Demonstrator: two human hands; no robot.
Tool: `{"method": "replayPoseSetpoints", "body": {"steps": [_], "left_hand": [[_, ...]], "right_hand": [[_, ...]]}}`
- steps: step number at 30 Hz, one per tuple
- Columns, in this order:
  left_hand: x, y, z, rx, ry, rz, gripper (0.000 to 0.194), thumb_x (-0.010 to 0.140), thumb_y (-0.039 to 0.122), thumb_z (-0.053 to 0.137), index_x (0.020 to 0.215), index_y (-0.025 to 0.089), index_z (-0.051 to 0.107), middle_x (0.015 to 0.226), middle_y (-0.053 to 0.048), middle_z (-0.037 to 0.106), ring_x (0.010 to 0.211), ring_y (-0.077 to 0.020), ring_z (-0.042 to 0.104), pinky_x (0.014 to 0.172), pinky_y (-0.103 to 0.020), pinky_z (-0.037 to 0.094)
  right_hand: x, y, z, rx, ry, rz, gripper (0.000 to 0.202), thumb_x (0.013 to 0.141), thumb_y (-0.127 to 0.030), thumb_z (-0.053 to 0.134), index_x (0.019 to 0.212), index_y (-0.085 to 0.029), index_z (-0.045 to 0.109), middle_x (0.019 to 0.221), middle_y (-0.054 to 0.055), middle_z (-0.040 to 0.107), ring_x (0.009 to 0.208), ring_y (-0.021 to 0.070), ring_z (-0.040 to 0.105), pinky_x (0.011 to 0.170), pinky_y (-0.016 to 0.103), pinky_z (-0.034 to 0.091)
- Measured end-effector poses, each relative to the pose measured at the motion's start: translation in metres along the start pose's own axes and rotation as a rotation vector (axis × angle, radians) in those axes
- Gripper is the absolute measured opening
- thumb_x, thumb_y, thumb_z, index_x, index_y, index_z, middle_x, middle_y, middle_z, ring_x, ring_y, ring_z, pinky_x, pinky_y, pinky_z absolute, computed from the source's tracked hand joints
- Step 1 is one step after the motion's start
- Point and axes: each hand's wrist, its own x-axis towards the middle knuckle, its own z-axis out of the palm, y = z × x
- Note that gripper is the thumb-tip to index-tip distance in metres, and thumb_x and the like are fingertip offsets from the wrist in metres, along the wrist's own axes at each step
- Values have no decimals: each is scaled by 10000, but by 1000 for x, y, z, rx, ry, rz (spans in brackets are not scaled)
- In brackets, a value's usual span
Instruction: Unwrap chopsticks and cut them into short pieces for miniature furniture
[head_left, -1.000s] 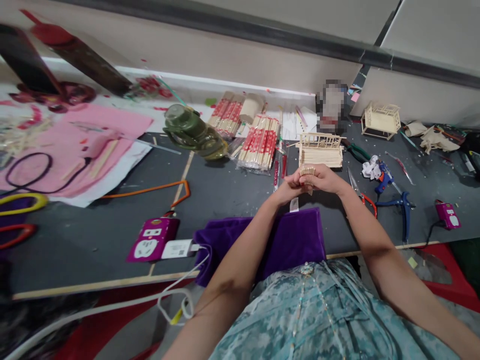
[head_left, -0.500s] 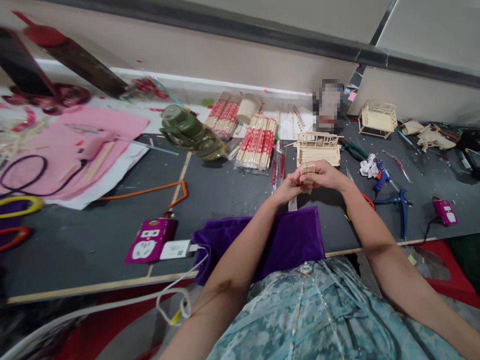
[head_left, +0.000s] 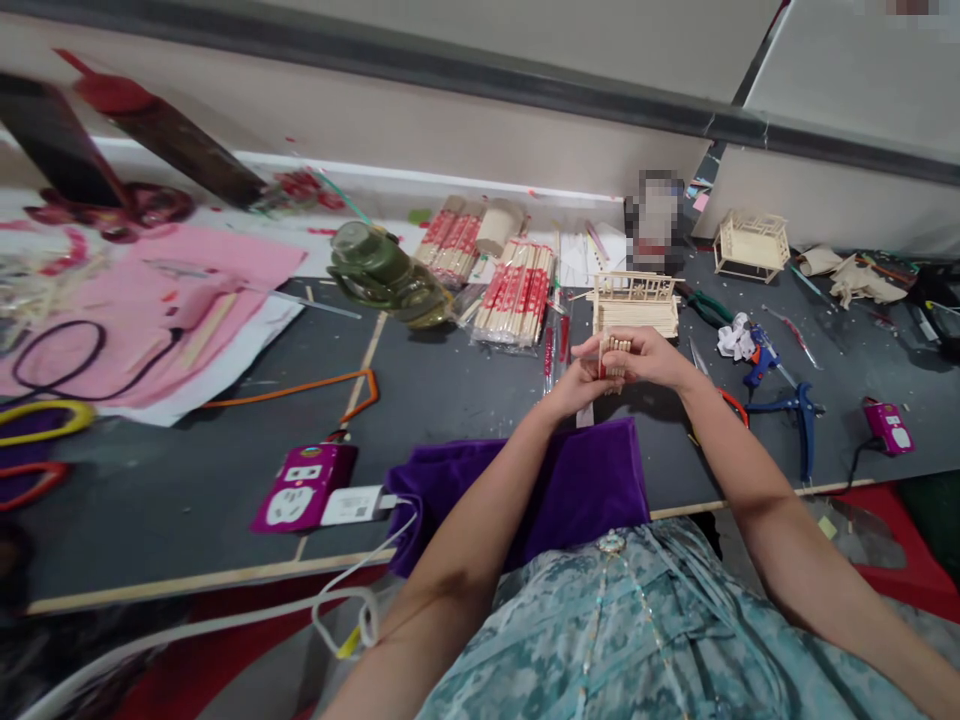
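My left hand (head_left: 576,388) and my right hand (head_left: 654,356) meet over the table, their fingers closed around a small row of short pale wooden sticks (head_left: 618,358). A thin red edge shows on the left side of this piece. Fingers hide part of it, so I cannot tell how its sticks are joined. Right behind the hands stands a small model bench made of wooden sticks (head_left: 634,305). Under my forearms, a purple cloth (head_left: 600,470) lies at the table's front edge.
Packed chopsticks (head_left: 516,295) and a green bottle (head_left: 390,275) lie behind to the left. To the right are a blue glue gun (head_left: 763,358), a blue cutter (head_left: 804,425) and another stick model (head_left: 752,243). A purple power socket (head_left: 307,487) with a white cable sits front left.
The stick piece has been turned in my hands, and its red edge shows more clearly. My left fingers have shifted on it. The view has moved slightly.
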Motion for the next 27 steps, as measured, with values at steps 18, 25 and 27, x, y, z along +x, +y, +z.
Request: {"method": "replayPoseSetpoints", "body": {"steps": [18, 25, 27], "left_hand": [[0, -17, 0, 74, -27, 87, 311, 732, 409, 768, 816, 112, 736, 819, -113, 763, 824, -246, 716, 795, -347, 569], [-8, 21, 2, -82, -78, -63, 464, 737, 477, 808, 988, 98, 718, 929, -145, 779, 884, -244, 739, 844, -369, 573], [-12, 32, 6, -169, -16, -125, 501, 749, 525, 791, 978, 87, 706, 894, -154, 777, 817, -229, 745, 794, -350, 584]], "right_hand": [[-1, 15, 9, 95, 119, -13, 371, 852, -550, 674, 910, -192, 755, 1013, 69, 774, 955, 199, 723, 861, 302, 554], [3, 11, 16, 390, 420, 1, 361, 776, -543, 766, 884, -201, 725, 953, 53, 789, 922, 198, 747, 947, 385, 571], [3, 15, 19, 486, 496, 25, 365, 750, -524, 800, 885, -196, 715, 948, 57, 791, 915, 206, 753, 932, 390, 584]]}}
